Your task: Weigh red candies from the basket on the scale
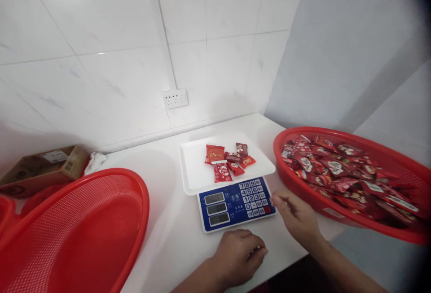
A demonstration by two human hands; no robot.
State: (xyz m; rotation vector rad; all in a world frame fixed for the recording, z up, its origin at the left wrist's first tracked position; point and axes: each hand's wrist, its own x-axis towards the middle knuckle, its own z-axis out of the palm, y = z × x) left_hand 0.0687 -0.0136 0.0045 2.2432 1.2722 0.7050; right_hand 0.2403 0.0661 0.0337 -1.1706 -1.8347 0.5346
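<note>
Left hand [239,255] curled closed before scale [234,203]. Right hand [298,216] half-curled beside keypad [252,198]; grip cannot be told. Red packets [221,172] on tray [192,167].

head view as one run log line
left hand: in front of scale | right hand: beside scale | tray: on scale | packets: on tray, in right basket

Packets [221,172] have a glossy plastic-film finish. The weighing tray [193,167] is smooth plastic. The perforated basket [90,239] is glossy plastic. Wall tiles [124,89] present a reflective surface. The box [67,167] is matt cardboard; the tabletop [161,239] appears smooth.
</note>
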